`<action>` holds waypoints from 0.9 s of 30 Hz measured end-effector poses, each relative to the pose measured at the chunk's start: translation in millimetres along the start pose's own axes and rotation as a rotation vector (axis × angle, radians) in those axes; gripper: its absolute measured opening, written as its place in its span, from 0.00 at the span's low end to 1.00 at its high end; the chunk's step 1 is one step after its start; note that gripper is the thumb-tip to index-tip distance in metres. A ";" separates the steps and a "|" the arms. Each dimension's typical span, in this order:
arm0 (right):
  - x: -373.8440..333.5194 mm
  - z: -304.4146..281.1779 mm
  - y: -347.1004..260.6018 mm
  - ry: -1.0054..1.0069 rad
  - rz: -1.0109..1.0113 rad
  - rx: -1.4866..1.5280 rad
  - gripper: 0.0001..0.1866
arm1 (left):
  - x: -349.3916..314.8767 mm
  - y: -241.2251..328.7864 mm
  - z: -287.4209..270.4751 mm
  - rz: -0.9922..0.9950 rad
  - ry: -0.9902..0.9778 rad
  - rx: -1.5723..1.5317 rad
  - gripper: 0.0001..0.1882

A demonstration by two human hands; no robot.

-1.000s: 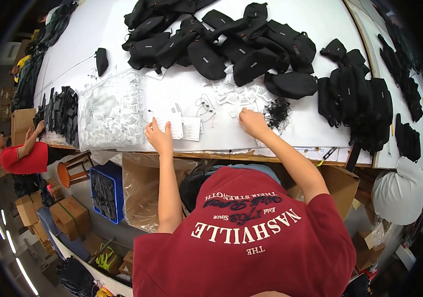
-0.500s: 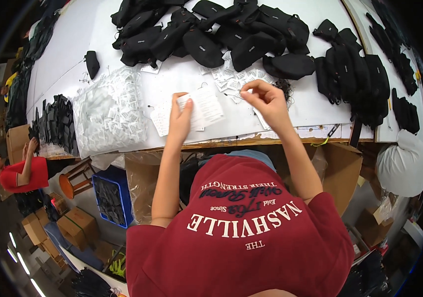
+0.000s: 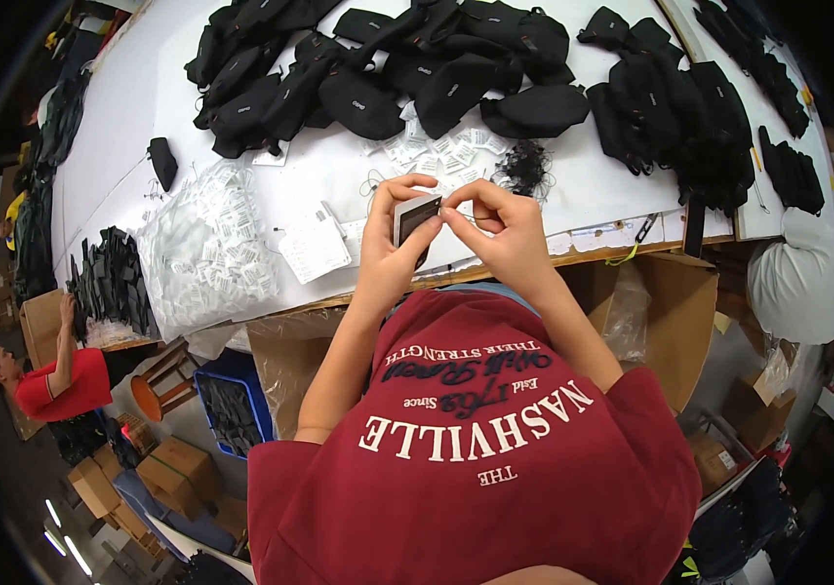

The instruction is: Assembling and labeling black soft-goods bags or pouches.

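Right of the clear plastic bag of small white labels [image 3: 210, 252], the left hand [image 3: 392, 237] grips 1 thin black-and-white rectangular card [image 3: 415, 214]; the right hand [image 3: 503, 234] meets its edge, fingertips together, anything pinched indistinct. The card looks light, stiff, creasable: best held by edges. Its print is illegible; black fabric pouches [image 3: 451, 96], beyond the bag rightward, bear white logos.

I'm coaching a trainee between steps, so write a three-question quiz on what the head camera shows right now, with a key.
1. True or false: the left hand lies flat on the table.

2. Pick one. The pouches heaped toward the table's far side are: A) red, B) black, C) yellow.

3. What lies on the table between the clear plastic bag and the left hand?

Key:
1. False; it holds a card, with the right hand close by.
2. B.
3. White cards.
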State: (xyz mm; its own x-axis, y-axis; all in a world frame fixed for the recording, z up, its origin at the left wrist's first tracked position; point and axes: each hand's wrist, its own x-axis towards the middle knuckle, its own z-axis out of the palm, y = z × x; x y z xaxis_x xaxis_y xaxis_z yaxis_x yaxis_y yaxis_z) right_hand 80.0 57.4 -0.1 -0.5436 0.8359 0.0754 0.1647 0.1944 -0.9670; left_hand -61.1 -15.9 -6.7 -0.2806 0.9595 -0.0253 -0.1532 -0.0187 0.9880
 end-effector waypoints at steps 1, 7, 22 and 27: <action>1.1 -3.7 -0.1 0.011 -0.018 -0.025 0.04 | 0.6 0.1 4.2 0.004 -0.003 0.002 0.15; 2.7 -29.2 2.9 0.045 -0.076 -0.099 0.04 | 0.7 -3.1 25.4 0.140 0.086 0.257 0.06; 26.7 -96.1 45.7 -0.310 0.084 0.127 0.04 | 42.5 -27.0 52.8 -0.270 -0.171 -0.040 0.06; 53.0 -105.8 75.6 -0.435 0.343 0.575 0.07 | 88.6 -39.7 64.3 -0.143 -0.117 -0.085 0.06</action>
State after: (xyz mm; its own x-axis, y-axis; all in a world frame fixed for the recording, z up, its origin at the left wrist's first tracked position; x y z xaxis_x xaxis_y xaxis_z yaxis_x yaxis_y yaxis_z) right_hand 150.7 170.8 -43.5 -0.8314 0.5031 -0.2358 -0.0052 -0.4314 -0.9022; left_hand -18.9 88.0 -38.3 -0.1390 0.9801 -0.1415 -0.2641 0.1010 0.9592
